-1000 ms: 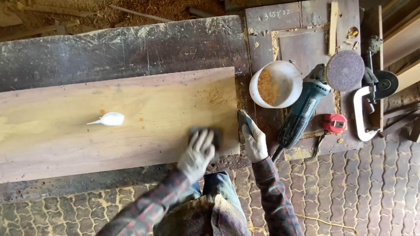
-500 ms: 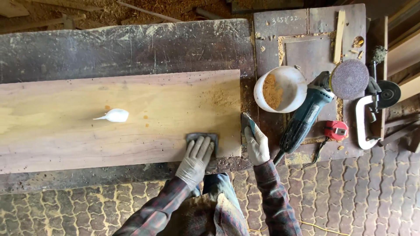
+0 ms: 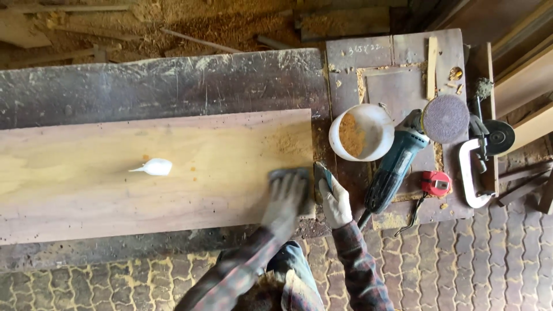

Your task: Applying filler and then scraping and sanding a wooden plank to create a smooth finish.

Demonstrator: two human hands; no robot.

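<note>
Tabletop [image 3: 173,80]: long, dark, scuffed slab. On it lies a pale plank [image 3: 144,173], grain running lengthwise, right end near the person. A white glue blob [image 3: 156,167] sits mid-plank, well apart from both hands, and a patch of sawdust [image 3: 285,141] lies near the plank's far right corner.

Right of the plank is a dark panel [image 3: 397,69] carrying a white bucket [image 3: 362,132] with sawdust inside, a teal angle grinder [image 3: 397,164] with its sanding disc [image 3: 445,118] facing up, a white clamp [image 3: 469,175] and a red tape measure [image 3: 436,183].

Left hand [image 3: 286,201], gloved and motion-blurred, presses flat on a dark sanding pad [image 3: 291,174] at the plank's right end, near its front edge. The fingers are spread over the pad rather than clenched round it. Right hand [image 3: 336,201], gloved, grasps a small flat scraper-like tool [image 3: 322,173] held upright just off the plank's end; what kind of tool it is, I cannot tell exactly.

Judgement on doing this step well: keep the pad flat with even palm pressure, stroke along the grain, not across. Ease off at the plank's end so the corner does not get rounded. Keep strokes clear of the wet glue blob — it would likely clog the pad. The right hand's tool should stay off the surface to avoid gouging.
</note>
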